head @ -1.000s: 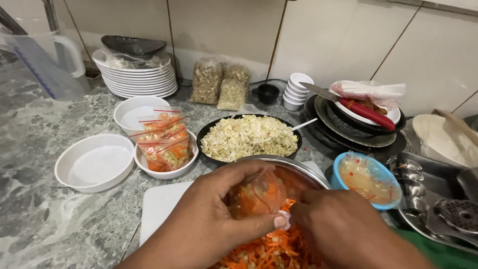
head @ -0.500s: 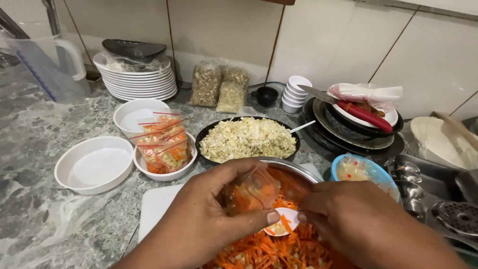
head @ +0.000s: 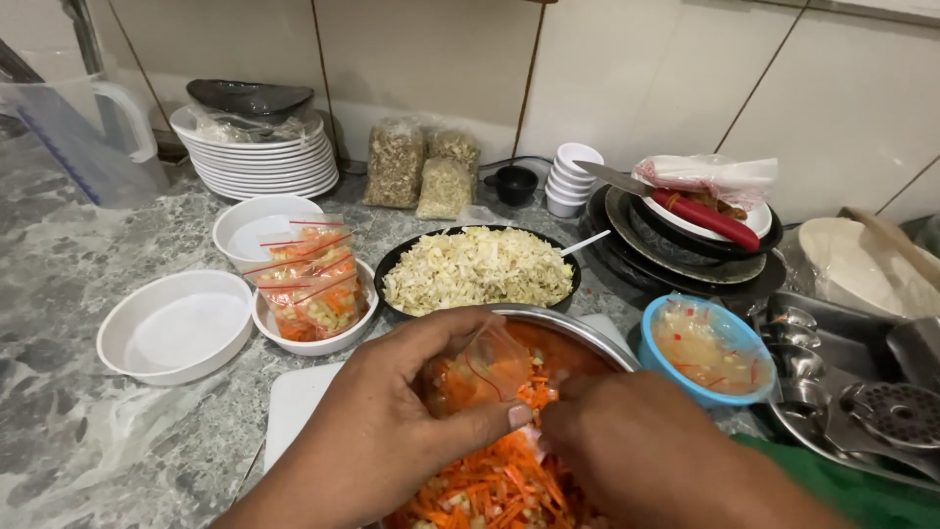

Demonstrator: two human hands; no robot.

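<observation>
Both hands met over the steel bowl (head: 578, 328) at the counter's near edge. Left hand (head: 392, 421) pinched a small clear bag (head: 480, 367) of carrot salad; right hand (head: 636, 451) had fingertips pressed together at its mouth. Bowls crowded close behind.

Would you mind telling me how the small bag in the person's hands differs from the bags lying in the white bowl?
The bag in hand is held by the left hand and right hand over the metal bowl; the finished bags lie stacked in a white bowl, untouched. All are clear and hold orange shredded mix.
</observation>
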